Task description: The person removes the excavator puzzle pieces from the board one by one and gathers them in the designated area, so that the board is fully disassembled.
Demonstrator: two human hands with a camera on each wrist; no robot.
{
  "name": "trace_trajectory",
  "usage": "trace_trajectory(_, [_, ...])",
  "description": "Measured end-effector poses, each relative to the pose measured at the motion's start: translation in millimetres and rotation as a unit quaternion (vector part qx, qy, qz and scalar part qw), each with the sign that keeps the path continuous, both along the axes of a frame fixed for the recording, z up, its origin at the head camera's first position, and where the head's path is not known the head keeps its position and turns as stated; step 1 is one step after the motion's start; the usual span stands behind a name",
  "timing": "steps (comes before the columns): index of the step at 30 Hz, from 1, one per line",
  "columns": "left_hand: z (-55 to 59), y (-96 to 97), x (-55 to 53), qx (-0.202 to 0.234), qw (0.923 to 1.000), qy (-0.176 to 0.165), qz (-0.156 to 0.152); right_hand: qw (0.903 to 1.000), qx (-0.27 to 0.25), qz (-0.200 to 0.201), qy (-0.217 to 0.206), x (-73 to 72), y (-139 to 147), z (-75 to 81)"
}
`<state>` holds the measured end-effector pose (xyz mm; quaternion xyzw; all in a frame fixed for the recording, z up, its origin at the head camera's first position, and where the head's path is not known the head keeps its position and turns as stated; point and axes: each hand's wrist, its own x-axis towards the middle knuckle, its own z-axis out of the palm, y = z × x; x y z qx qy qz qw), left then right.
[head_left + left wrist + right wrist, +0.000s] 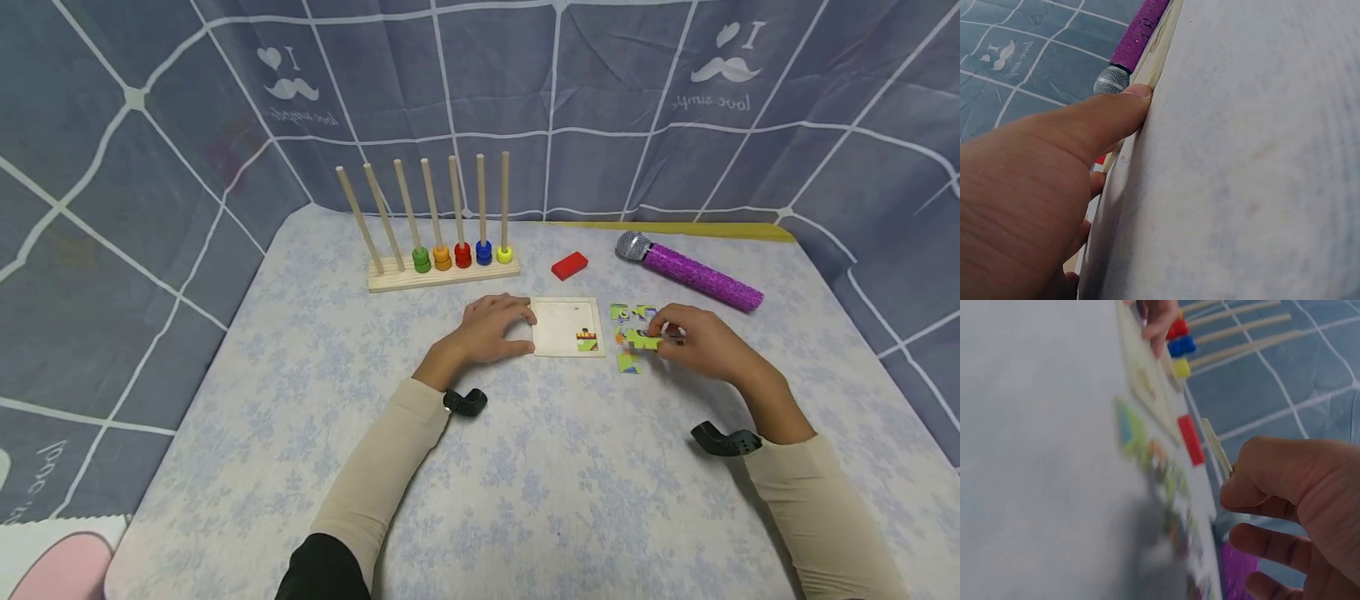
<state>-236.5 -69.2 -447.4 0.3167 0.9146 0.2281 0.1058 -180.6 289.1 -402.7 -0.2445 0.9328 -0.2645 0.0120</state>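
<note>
A flat wooden puzzle board (pixel 555 329) with a pale raised frame lies on the table, a few picture pieces (pixel 587 340) set in its lower right corner. My left hand (pixel 491 329) holds the board's left edge, thumb near the lower corner and fingers near the upper one. In the left wrist view the thumb (pixel 1110 115) presses against the frame's side. My right hand (pixel 697 337) pinches a green puzzle piece (pixel 642 339) between thumb and fingers, raised off the table in the right wrist view. Several loose pieces (pixel 628 363) lie below and beside it, partly hidden by the hand.
Behind the board stands a wooden peg rack (pixel 442 277) with tall rods and coloured beads. A red block (pixel 570 266) lies just beyond the board. A purple glittery microphone (pixel 701 275) rests at the back right. Patterned cloth covers the table (pixel 525 483).
</note>
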Motion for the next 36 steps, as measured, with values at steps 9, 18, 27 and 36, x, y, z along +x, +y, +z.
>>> trace_trajectory(9, [0.9, 0.7, 0.9, 0.002, 1.0, -0.001, 0.0, 0.9996, 0.01, -0.004, -0.025, 19.1, 24, -16.2])
trace_trajectory(18, [-0.4, 0.7, 0.0, 0.002, 1.0, 0.001, 0.002, 0.9985, 0.052, 0.0, 0.015, 21.7, 24, -14.7])
trace_trajectory(27, [-0.3, 0.5, 0.5, 0.002, 1.0, -0.007, 0.002, 0.998, 0.049, 0.009, 0.039, 22.8, 25, -16.6])
trace_trajectory(36, [-0.5, 0.1, 0.4, 0.004, 1.0, 0.0, 0.003, 0.9969, 0.029, 0.022, 0.07, 22.0, 28, -20.7])
